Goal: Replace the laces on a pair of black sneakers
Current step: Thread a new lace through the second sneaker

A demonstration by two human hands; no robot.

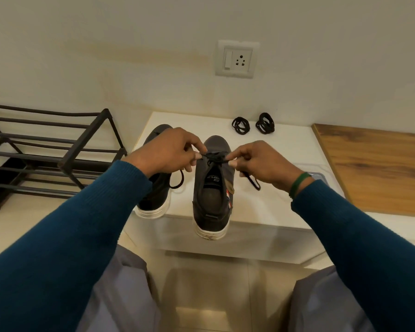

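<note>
warm, yellowish indoor light, moderate rather than bright, diffuse, from a source out of view overhead. washes the cream wall (130, 32) evenly, apart from a faint brownish band across its middle. lays soft, short shadows beside the sneakers (211, 195) on the white bench (285, 149) and a broader grey one under its front lip. puts a pale sheen on the floor tile (201, 295) below. keeps the wall socket (237, 59) and coiled laces (240, 125) crisp. leaves the left hand (168, 149) and right hand (261, 164) slightly soft, with the thin lace (216, 157) pinched between them hard to separate from the dark upper. bows the metal rack (46, 140) bars and stretches the blue sleeves (58, 248) toward the lower corners through wide-angle distortion.
</note>
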